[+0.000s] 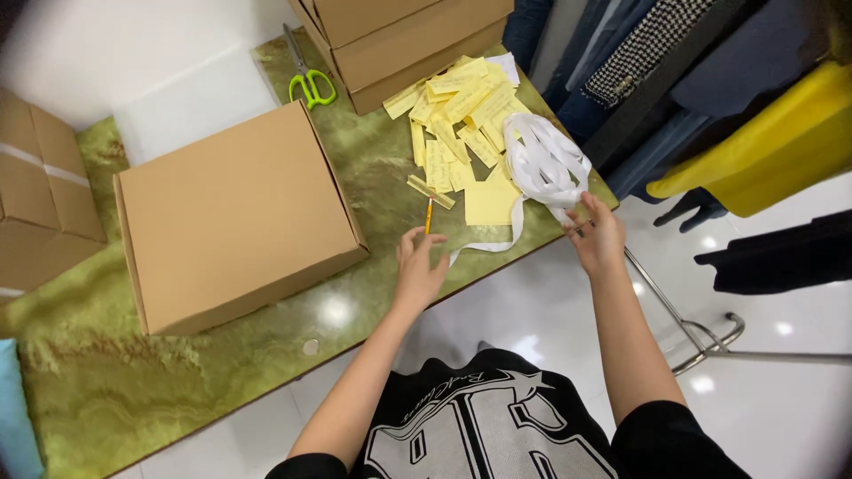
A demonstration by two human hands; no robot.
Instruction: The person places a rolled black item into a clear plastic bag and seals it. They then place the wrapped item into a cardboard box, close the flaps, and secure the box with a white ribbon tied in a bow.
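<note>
While I stand at the near edge of the green table (pixel 177 390), a flat brown box (pixel 232 213) sits shut in the middle of it, so I cannot see inside. Two more shut brown boxes (pixel 399 40) are stacked at the far edge. Another taped brown box (pixel 40 204) pokes in at the left edge.

My left hand (pixel 419 266) lies near the table's near edge with its fingers spread and loose, holding nothing. A yellow pencil (pixel 429 215) lies just past its fingertips. My right hand (pixel 596 238) is at the right corner, pinching a bit of the white paper strips (pixel 543 164). Those strips sit in a loopy heap there, and one long strip trails along the near edge toward my left hand.

Lots of small yellow paper slips (pixel 457 115) lie in a pile between the stacked boxes and the white strips. Green scissors (pixel 309 82) lie by the far edge, just left of the stacked boxes.
</note>
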